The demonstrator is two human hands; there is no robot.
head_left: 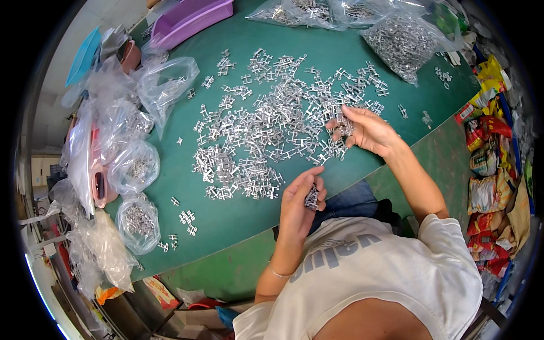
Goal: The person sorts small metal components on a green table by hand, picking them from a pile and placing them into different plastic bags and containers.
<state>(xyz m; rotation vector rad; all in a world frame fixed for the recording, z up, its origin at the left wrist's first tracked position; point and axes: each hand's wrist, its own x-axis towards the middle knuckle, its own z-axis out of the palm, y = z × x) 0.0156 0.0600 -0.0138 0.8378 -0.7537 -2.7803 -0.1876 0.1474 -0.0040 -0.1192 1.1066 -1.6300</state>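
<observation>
A wide heap of small silvery metal parts (272,124) with short crossbars and ringed ends lies over the middle of the green table (340,175). My left hand (297,198) is at the table's near edge, fingers curled round a little bunch of darker-looking metal parts (311,198). Over the heap's right side, my right hand (368,130) has its thumb and fingers closed on several more of these parts (343,126). The two hands are apart. Exactly how many parts each one holds is hidden by the fingers.
A large clear bag full of metal parts (401,45) rests at the far right. Smaller filled bags (137,221) line the left side, below a purple basin (192,21). Loose parts (187,218) are scattered near the left edge. Colourful packages (484,192) are stacked beyond the table's right.
</observation>
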